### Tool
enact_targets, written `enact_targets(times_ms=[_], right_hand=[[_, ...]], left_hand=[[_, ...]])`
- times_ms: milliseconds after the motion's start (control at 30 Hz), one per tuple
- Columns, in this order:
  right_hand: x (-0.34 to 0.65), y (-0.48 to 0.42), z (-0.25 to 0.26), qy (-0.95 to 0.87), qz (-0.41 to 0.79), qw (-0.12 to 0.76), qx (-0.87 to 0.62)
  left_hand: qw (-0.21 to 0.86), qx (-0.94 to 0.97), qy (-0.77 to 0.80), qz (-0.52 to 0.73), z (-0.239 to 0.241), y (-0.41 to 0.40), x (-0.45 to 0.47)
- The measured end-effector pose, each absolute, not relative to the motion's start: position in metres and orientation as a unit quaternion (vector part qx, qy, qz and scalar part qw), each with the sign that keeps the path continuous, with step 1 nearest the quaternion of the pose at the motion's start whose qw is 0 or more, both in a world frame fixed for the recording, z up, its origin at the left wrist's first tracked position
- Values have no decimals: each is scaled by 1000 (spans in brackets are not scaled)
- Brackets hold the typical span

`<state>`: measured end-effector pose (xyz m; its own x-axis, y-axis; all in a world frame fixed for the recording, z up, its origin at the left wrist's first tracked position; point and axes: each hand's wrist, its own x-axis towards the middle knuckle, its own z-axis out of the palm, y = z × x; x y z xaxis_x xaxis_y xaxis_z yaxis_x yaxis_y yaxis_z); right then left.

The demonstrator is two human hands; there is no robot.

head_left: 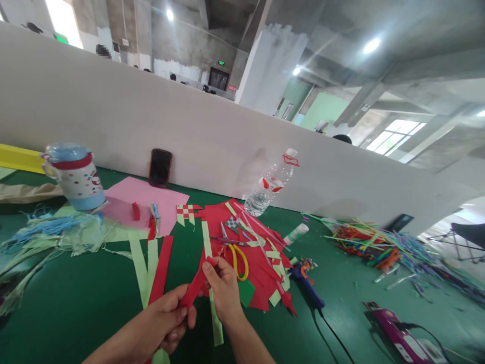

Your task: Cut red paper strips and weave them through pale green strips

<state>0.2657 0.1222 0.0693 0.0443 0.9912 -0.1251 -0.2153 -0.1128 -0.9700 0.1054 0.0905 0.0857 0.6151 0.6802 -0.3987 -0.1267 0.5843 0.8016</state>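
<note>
My left hand and my right hand both pinch one red paper strip above the green table. The left grips its lower end, the right its upper end. Just beyond the right hand lie yellow-handled scissors on a heap of red paper mixed with light green strips. More red and green strips lie flat to the left of my hands.
A dotted mug, pink paper and a phone against the white partition stand at the left. A water bottle, glue stick, blue glue gun, purple device and piled coloured straws lie to the right.
</note>
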Motion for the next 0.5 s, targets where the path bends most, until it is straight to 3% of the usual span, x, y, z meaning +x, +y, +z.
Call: enact_targets(times_ms=[500], right_hand=[[269,123,64,-403,543,560,-479]], left_hand=[[800,414,363,238,79,91,105]])
